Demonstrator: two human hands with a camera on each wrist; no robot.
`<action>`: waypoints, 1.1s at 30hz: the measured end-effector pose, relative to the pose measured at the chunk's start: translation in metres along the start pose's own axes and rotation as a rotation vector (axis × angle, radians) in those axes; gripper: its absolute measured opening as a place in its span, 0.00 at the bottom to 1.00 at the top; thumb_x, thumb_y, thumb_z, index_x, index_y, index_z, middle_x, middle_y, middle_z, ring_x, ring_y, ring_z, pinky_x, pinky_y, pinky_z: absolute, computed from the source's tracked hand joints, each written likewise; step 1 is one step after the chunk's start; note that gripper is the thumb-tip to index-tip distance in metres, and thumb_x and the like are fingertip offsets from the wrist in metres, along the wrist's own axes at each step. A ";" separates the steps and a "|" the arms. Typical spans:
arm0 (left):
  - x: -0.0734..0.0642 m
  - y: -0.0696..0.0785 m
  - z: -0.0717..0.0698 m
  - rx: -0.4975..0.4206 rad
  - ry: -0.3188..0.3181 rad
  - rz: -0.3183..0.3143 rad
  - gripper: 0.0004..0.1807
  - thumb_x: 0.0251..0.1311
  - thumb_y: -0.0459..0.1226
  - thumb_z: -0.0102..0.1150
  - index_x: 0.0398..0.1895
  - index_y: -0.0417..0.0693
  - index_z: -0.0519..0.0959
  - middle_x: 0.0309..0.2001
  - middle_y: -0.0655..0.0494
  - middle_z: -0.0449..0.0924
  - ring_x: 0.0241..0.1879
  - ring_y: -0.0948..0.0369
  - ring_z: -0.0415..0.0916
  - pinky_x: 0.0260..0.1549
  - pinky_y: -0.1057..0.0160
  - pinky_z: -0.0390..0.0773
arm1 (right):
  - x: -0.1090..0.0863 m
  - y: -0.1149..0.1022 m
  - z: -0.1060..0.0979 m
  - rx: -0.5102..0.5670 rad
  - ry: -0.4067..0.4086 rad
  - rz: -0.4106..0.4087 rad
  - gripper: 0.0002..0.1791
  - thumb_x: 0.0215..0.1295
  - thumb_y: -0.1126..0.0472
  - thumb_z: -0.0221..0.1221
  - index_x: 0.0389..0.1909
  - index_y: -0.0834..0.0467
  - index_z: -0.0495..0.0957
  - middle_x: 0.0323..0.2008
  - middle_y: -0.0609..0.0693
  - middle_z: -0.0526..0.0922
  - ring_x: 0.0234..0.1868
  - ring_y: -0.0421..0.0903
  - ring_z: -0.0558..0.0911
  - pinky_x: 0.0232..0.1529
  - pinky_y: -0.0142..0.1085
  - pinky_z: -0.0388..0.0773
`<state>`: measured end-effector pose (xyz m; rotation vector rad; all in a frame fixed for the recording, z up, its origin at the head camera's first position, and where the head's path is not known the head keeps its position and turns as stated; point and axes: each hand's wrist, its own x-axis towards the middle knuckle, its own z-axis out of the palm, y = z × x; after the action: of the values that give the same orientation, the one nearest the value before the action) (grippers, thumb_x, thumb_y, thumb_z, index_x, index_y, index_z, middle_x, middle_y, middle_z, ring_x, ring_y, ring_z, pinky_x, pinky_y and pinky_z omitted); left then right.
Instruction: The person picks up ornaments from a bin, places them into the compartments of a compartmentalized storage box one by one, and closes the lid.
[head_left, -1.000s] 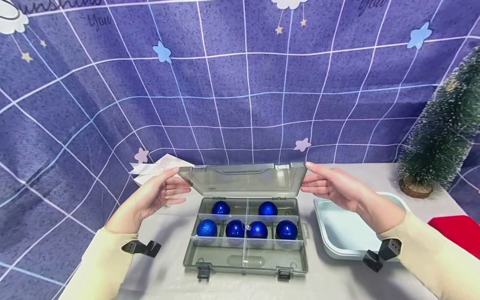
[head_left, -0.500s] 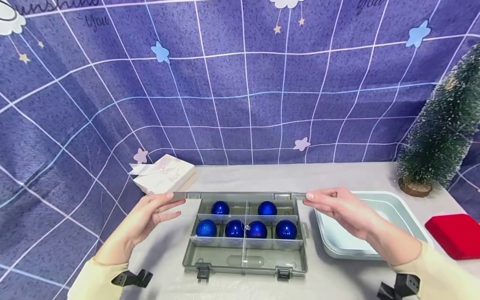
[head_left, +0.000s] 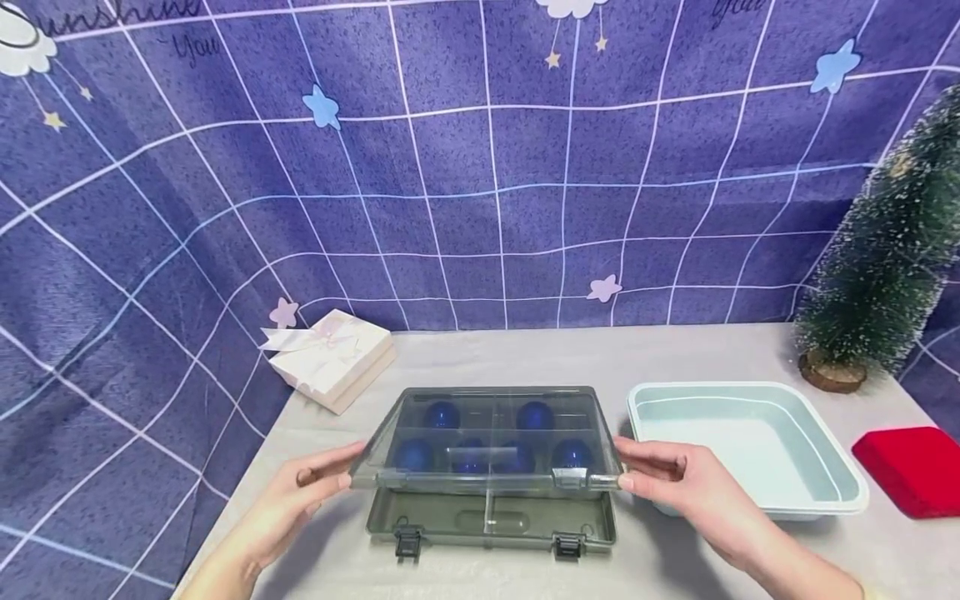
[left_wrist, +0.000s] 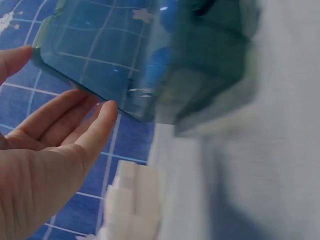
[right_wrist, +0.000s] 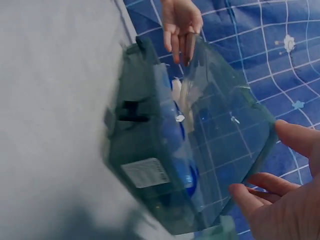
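Note:
A grey see-through plastic organizer box (head_left: 491, 533) with two front latches lies on the table. Several blue ball ornaments (head_left: 573, 456) sit in its rear and middle compartments, seen dimly through the tilted lid (head_left: 491, 433). That lid slants over them, its front edge raised above the uncovered front compartments. My left hand (head_left: 288, 504) holds the lid's left front corner, thumb and fingers against the edge. At the right front corner my right hand (head_left: 701, 492) grips likewise. In the right wrist view, the lid and base stand apart with blue balls (right_wrist: 185, 177) between them.
Behind my right hand stands a pale blue tray (head_left: 750, 500). Farther right are a red box-like thing (head_left: 911, 471) and a small frosted Christmas tree (head_left: 877, 250). A white gift box with a ribbon (head_left: 337, 354) lies back left. Patterned blue cloth (head_left: 480, 167) hangs behind the table.
The lid has swung from a raised stance forward and down over the balls. Both hands have moved nearer and lower with its corners. The base and balls stay in place.

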<state>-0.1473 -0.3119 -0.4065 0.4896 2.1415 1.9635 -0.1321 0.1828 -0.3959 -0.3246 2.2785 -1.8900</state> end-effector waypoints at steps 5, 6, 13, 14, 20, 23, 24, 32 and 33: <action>-0.013 -0.018 0.005 0.016 -0.012 -0.075 0.29 0.69 0.26 0.54 0.70 0.20 0.60 0.70 0.31 0.62 0.65 0.68 0.70 0.59 0.71 0.69 | -0.009 0.016 0.008 0.024 -0.053 -0.032 0.30 0.63 0.65 0.69 0.61 0.78 0.73 0.66 0.72 0.70 0.54 0.31 0.79 0.52 0.29 0.77; -0.015 -0.021 0.006 0.012 -0.021 -0.085 0.30 0.68 0.26 0.54 0.70 0.20 0.59 0.71 0.30 0.61 0.64 0.69 0.70 0.59 0.70 0.69 | -0.011 0.019 0.009 0.014 -0.057 -0.042 0.31 0.62 0.65 0.69 0.60 0.79 0.73 0.66 0.73 0.70 0.54 0.31 0.79 0.52 0.29 0.78; -0.021 -0.038 0.009 -0.030 -0.064 -0.128 0.34 0.68 0.25 0.56 0.72 0.21 0.55 0.72 0.31 0.61 0.62 0.68 0.73 0.56 0.66 0.74 | -0.018 0.036 0.020 -0.141 -0.088 -0.098 0.33 0.61 0.65 0.70 0.61 0.80 0.72 0.65 0.75 0.70 0.57 0.53 0.81 0.51 0.35 0.80; -0.021 -0.039 0.010 -0.025 -0.062 -0.126 0.34 0.67 0.25 0.56 0.72 0.20 0.55 0.72 0.28 0.59 0.62 0.68 0.73 0.56 0.65 0.75 | -0.018 0.038 0.021 -0.167 -0.088 -0.100 0.33 0.61 0.64 0.70 0.62 0.79 0.72 0.65 0.75 0.71 0.57 0.56 0.81 0.51 0.35 0.80; -0.020 -0.040 0.013 0.013 -0.010 -0.182 0.36 0.66 0.28 0.60 0.73 0.23 0.57 0.73 0.24 0.55 0.62 0.67 0.73 0.54 0.64 0.76 | -0.021 0.047 0.026 -0.287 -0.067 -0.150 0.34 0.59 0.64 0.72 0.63 0.77 0.72 0.64 0.73 0.73 0.56 0.62 0.80 0.48 0.36 0.81; -0.019 -0.038 0.017 0.043 0.013 -0.201 0.38 0.65 0.28 0.61 0.74 0.24 0.56 0.73 0.25 0.55 0.67 0.52 0.69 0.55 0.64 0.76 | -0.022 0.049 0.026 -0.290 -0.065 -0.142 0.35 0.60 0.63 0.71 0.63 0.78 0.72 0.63 0.74 0.73 0.55 0.61 0.81 0.47 0.35 0.82; -0.018 -0.036 0.019 0.064 0.023 -0.197 0.39 0.64 0.28 0.61 0.75 0.25 0.56 0.73 0.26 0.55 0.68 0.47 0.67 0.56 0.63 0.76 | -0.023 0.050 0.026 -0.287 -0.063 -0.136 0.35 0.61 0.63 0.71 0.63 0.77 0.72 0.62 0.74 0.73 0.55 0.61 0.81 0.47 0.34 0.82; -0.003 -0.007 0.046 0.587 0.163 0.054 0.44 0.44 0.27 0.76 0.70 0.41 0.71 0.70 0.40 0.69 0.68 0.36 0.64 0.62 0.36 0.66 | -0.024 0.051 0.024 -0.280 -0.076 -0.079 0.33 0.63 0.59 0.69 0.63 0.74 0.73 0.57 0.68 0.80 0.50 0.50 0.86 0.46 0.34 0.82; 0.000 -0.003 0.051 0.671 0.171 0.114 0.44 0.41 0.27 0.77 0.68 0.43 0.73 0.68 0.41 0.71 0.67 0.38 0.66 0.60 0.34 0.67 | -0.024 0.051 0.024 -0.281 -0.079 -0.077 0.33 0.63 0.59 0.69 0.64 0.74 0.73 0.57 0.67 0.80 0.50 0.48 0.86 0.46 0.34 0.82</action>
<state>-0.1296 -0.2649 -0.4144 0.5629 2.9295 1.3226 -0.1063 0.1756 -0.4508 -0.5199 2.5111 -1.5555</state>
